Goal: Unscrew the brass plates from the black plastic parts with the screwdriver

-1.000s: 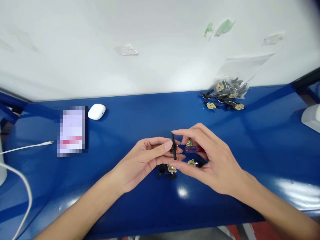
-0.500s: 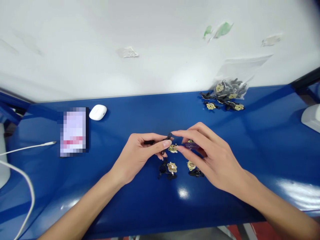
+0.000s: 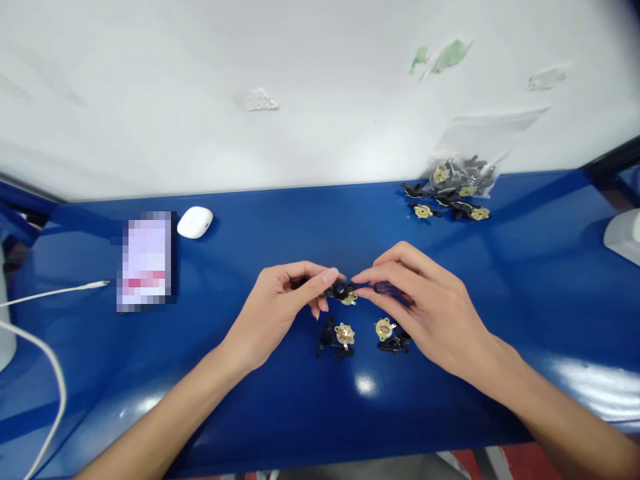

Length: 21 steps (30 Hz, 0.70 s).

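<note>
My left hand is closed, thumb and fingers pinching a small black plastic part with a round ring opening. At the right end of that part are the fingertips of my right hand; whether they touch it I cannot tell. Tucked in my right hand is a tool with a see-through purple handle, its far end hidden by the fingers. Partly behind the black part shows a brass-coloured disc. Below my hands lie another brass disc beside black pieces, and a third disc beside black pieces.
Against the white wall, a clear plastic bag of black and brass parts stands on the blue table, several loose assemblies before it. To the left are a blurred-out phone, a white earbud case and a white cable.
The black part has been turned in my left hand, so its ring now faces up. My right fingertips have shifted slightly down and right, from its upper tip to its right end.
</note>
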Motion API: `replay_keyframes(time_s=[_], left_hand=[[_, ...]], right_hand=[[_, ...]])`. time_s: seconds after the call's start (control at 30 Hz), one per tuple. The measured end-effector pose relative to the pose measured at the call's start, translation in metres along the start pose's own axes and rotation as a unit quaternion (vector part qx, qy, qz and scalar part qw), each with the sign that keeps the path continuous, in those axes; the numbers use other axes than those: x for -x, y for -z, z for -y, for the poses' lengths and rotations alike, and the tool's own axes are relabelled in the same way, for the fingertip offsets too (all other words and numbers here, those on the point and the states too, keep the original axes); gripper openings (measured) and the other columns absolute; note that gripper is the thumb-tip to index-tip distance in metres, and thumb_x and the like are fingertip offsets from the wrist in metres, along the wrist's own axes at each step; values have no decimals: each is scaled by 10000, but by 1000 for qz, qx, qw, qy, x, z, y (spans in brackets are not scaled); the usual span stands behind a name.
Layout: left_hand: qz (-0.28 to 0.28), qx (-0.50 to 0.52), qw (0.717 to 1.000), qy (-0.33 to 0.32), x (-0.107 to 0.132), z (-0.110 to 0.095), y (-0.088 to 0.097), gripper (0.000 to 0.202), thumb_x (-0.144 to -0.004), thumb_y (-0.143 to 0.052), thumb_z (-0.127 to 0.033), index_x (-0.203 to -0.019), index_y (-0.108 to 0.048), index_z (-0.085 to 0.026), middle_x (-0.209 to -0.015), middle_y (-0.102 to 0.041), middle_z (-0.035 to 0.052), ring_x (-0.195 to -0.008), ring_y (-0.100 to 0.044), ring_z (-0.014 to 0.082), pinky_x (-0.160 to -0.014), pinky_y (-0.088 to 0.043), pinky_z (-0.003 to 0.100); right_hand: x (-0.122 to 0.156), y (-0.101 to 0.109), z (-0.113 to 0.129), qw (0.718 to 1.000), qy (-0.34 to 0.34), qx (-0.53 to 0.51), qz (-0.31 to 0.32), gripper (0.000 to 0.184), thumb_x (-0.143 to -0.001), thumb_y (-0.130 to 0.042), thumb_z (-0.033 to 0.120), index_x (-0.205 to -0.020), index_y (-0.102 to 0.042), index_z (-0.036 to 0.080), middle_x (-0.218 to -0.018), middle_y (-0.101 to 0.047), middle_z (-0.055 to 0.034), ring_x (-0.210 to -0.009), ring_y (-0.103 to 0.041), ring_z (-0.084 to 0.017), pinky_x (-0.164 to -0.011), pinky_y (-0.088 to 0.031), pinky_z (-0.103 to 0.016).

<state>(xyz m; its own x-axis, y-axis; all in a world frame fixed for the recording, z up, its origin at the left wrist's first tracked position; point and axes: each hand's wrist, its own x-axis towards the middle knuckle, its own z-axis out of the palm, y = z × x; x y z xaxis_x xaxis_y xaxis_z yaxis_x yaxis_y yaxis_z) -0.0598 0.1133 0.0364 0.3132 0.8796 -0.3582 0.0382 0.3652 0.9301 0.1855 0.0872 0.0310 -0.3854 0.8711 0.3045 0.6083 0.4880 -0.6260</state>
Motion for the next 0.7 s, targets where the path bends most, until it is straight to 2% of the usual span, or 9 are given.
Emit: replay_keyframes(time_s=[0.1,0.23,0.47,0.7], left_hand=[[-43,4,999,-14,-1,0,3,349,-1029,-813,-514,-1079,-908,-182,-881,-754,64,-752,-637,177,-656,-496,287],[-83,0,996,-30,-1,-3,9,322,-1024,-824,-492,-1068,-904,-183,-916,-761,67,-780,-634,179,-692,-489,294],[-80,0,996,-24,-3,-4,12,274,-1032,-824,-435,-1084,-902,-177,-920,-758,56,-782,-639,167,-695,-486,291],[-79,14,996,-23,-3,-5,10,274,-1038,-801,-413,-1108,-889,-162,-924,-757,62,-787,-663,174,-700,-508,294]], right_hand=[[0,0,-3,999,-11,25,-19,155,-1125,-666,218,-1231,-772,259,-1079,-700,-45,-725,-622,-124,-625,-519,-302],[1,-3,-7,996,-12,78,-29,150,-1122,-670,220,-1213,-787,244,-1070,-720,-43,-704,-638,-122,-623,-528,-311],[1,-12,-9,989,-13,145,-35,195,-1107,-662,189,-1229,-813,204,-1078,-727,-67,-684,-645,-139,-556,-449,-324],[-1,-8,-6,995,-3,102,-16,314,-1096,-589,101,-1298,-808,199,-1132,-739,-74,-728,-711,-132,-621,-561,-319]])
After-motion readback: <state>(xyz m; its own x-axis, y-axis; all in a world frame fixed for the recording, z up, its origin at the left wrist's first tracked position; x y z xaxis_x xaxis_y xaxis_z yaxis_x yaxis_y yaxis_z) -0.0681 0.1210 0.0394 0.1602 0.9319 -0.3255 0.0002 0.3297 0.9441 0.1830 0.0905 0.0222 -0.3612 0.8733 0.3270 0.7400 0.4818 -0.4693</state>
